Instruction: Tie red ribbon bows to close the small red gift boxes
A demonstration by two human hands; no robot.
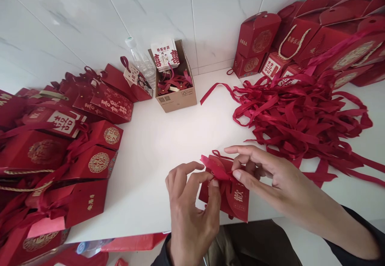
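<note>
A small red gift box (240,206) with a gold character on its flap lies near the front edge of the white table. Over its top runs a red ribbon (219,172), pinched on both sides. My left hand (195,202) is closed, thumb and index finger gripping the ribbon from the left. From the right, my right hand (261,173) pinches the same ribbon between thumb and fingers. Whether the ribbon is knotted at the middle I cannot tell, since my fingertips partly cover it.
A heap of loose red ribbons (300,113) spreads on the right. Red gift boxes stand stacked at the back right (257,35) and along the left (87,204). A cardboard box (177,100) and a clear plastic bottle (142,59) stand by the tiled wall.
</note>
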